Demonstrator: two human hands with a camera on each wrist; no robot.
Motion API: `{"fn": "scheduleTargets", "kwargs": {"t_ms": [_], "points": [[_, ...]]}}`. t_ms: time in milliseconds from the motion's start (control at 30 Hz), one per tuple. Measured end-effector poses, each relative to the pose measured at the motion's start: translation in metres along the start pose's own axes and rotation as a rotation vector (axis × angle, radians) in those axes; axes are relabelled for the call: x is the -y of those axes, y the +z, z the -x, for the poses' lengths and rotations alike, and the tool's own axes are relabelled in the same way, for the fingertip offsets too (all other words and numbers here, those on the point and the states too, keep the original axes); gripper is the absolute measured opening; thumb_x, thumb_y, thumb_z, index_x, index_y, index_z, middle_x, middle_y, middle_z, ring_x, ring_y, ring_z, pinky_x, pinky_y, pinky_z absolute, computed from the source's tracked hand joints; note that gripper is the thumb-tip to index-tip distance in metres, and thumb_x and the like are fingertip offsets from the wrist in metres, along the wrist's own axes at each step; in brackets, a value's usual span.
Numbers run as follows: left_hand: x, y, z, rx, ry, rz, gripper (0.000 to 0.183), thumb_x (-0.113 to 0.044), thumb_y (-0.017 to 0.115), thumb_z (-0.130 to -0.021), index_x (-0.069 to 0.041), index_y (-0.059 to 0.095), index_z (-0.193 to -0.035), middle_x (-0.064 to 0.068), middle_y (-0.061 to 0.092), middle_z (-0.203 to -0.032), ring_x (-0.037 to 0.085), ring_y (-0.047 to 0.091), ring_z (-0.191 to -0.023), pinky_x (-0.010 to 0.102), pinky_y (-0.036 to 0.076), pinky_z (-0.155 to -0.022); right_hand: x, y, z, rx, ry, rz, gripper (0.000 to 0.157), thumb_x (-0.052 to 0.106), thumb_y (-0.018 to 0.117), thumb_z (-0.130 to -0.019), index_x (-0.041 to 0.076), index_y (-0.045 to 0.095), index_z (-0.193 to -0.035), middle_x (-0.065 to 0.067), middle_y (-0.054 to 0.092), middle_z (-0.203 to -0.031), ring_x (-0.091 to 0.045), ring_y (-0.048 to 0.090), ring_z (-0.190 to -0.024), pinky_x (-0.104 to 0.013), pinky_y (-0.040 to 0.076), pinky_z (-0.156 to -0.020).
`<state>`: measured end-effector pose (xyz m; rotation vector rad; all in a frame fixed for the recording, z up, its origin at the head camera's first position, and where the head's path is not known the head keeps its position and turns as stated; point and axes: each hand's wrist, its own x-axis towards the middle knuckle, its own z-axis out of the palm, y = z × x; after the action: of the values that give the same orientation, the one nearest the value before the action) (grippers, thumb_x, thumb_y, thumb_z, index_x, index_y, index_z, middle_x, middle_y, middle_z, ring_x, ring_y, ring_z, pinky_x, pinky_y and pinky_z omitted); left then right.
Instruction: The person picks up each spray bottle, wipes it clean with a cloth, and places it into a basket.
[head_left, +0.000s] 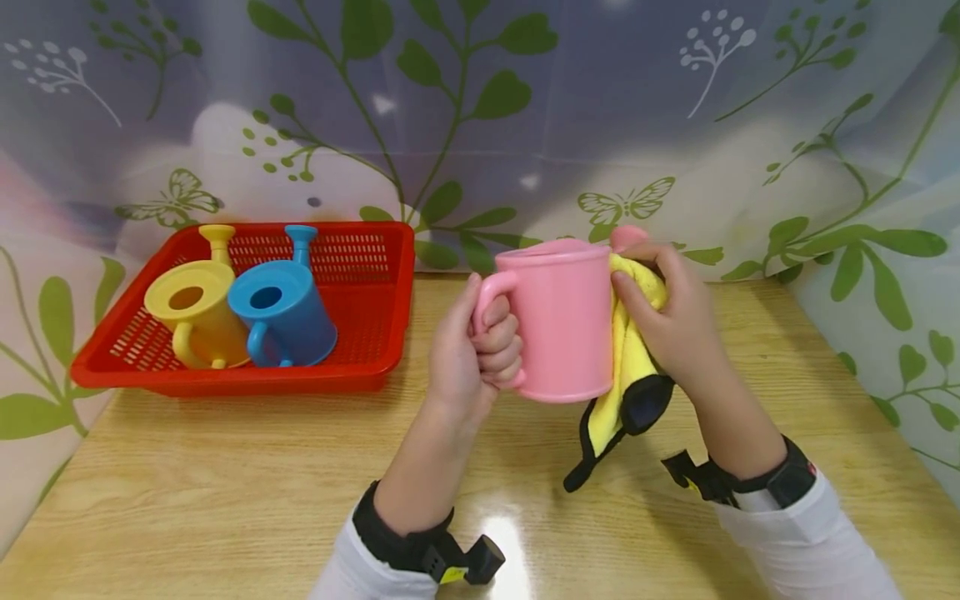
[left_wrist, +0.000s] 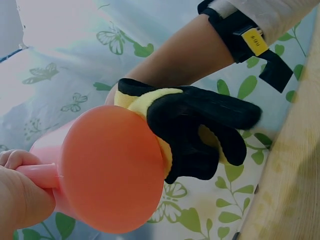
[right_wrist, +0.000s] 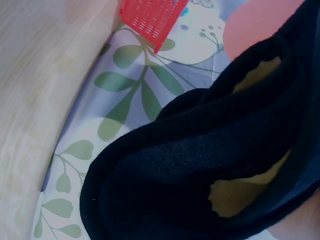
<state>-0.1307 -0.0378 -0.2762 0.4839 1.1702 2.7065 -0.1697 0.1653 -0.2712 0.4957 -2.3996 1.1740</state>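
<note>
Up off the table, a pink toy watering can is held by its handle, with the fingers of my left hand curled round it. The left wrist view shows the can's round base facing that camera. At the can's right side, my right hand holds a yellow cloth with black edging against the wall, near the spout. A black-edged corner of the cloth dangles below. In the right wrist view the dark side of the cloth hides most of the right hand.
A red plastic basket stands at the back left of the wooden table. Inside it sit a yellow watering can and a blue watering can. Behind the table hangs a leaf-patterned curtain.
</note>
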Motion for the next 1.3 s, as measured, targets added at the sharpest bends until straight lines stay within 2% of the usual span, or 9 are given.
{"fn": "scheduleTargets", "kwargs": {"t_ms": [300,700,900,1100,1200,1300], "points": [[0.000,-0.002,-0.001,-0.043,0.019,0.024,0.044,-0.035,0.022,-0.098,-0.021,0.029,-0.057,-0.012,0.021,-0.042,0.004,0.012,-0.035,0.025,-0.001,-0.037,-0.005,0.007,0.016,0.024,-0.018,0.008,0.027,0.019,0.056,-0.089,0.004,0.052,-0.111,-0.011,0.056,-0.097,-0.016,0.044,-0.074,-0.026,0.037,-0.061],[-0.003,-0.003,-0.001,-0.075,0.045,0.052,0.045,-0.037,0.022,-0.099,-0.021,0.029,-0.057,-0.012,0.022,-0.042,0.005,0.012,-0.034,0.025,-0.001,-0.038,-0.014,0.014,0.036,0.057,-0.029,-0.004,0.022,0.016,0.055,-0.089,0.004,0.053,-0.108,-0.010,0.056,-0.100,-0.016,0.045,-0.080,-0.028,0.037,-0.066],[-0.003,-0.004,-0.001,-0.040,0.037,0.048,0.045,-0.036,0.022,-0.098,-0.021,0.029,-0.057,-0.011,0.020,-0.043,0.005,0.011,-0.035,0.025,-0.001,-0.037,-0.018,0.015,0.039,0.041,-0.034,-0.003,0.022,0.014,0.056,-0.088,0.003,0.054,-0.106,-0.011,0.057,-0.100,-0.016,0.045,-0.081,-0.028,0.036,-0.066],[-0.002,-0.003,-0.001,0.000,0.014,0.023,0.046,-0.036,0.019,-0.099,-0.022,0.029,-0.057,-0.010,0.019,-0.043,0.005,0.011,-0.035,0.025,-0.001,-0.037,-0.017,0.013,0.033,0.006,-0.055,-0.004,0.025,0.013,0.056,-0.088,0.002,0.052,-0.109,-0.012,0.057,-0.100,-0.015,0.046,-0.078,-0.026,0.037,-0.064],[-0.001,-0.002,0.000,0.010,0.001,0.014,0.046,-0.037,0.019,-0.099,-0.022,0.029,-0.057,-0.010,0.020,-0.043,0.006,0.012,-0.035,0.025,0.000,-0.037,-0.015,0.012,0.029,-0.007,-0.064,0.001,0.026,0.013,0.056,-0.087,0.002,0.051,-0.110,-0.012,0.055,-0.101,-0.016,0.045,-0.079,-0.029,0.036,-0.065],[0.001,-0.002,0.000,0.021,-0.011,0.009,0.045,-0.038,0.019,-0.099,-0.022,0.029,-0.058,-0.011,0.020,-0.043,0.006,0.012,-0.035,0.025,0.000,-0.037,-0.014,0.010,0.024,-0.026,-0.078,0.055,0.027,0.014,0.057,-0.087,0.001,0.051,-0.110,-0.014,0.053,-0.101,-0.020,0.044,-0.081,-0.034,0.036,-0.067]]}}
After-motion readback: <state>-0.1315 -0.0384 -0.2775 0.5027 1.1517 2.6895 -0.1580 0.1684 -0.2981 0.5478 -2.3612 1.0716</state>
